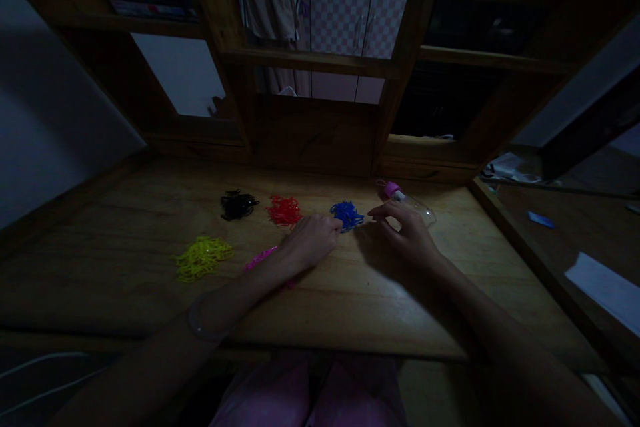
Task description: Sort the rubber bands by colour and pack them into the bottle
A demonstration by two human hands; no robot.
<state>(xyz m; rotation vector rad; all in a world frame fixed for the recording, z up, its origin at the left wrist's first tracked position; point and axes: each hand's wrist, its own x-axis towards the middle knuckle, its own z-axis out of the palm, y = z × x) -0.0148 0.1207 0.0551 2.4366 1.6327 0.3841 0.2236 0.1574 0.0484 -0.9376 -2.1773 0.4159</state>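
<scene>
Wooden shelves point(310, 63) rise behind a dimly lit surface point(350, 307), and the action is at the blue bands point(349, 211), piled between two hands. Left hand point(317, 237) curls at the pile's near edge, right hand point(407, 233) hovers just beside it, fingers bent, in front of the clear bottle point(424, 211). Is either pinching a band? Can't tell! Looks like fine fingertip work on the blue. Red bands point(284, 211), black bands point(239, 205) and yellow bands point(203, 257) sit apart; pink bands point(261, 257) lie partly hidden by the left forearm. Any next touch calls for a light, precise pinch, neighbouring strands undisturbed.
</scene>
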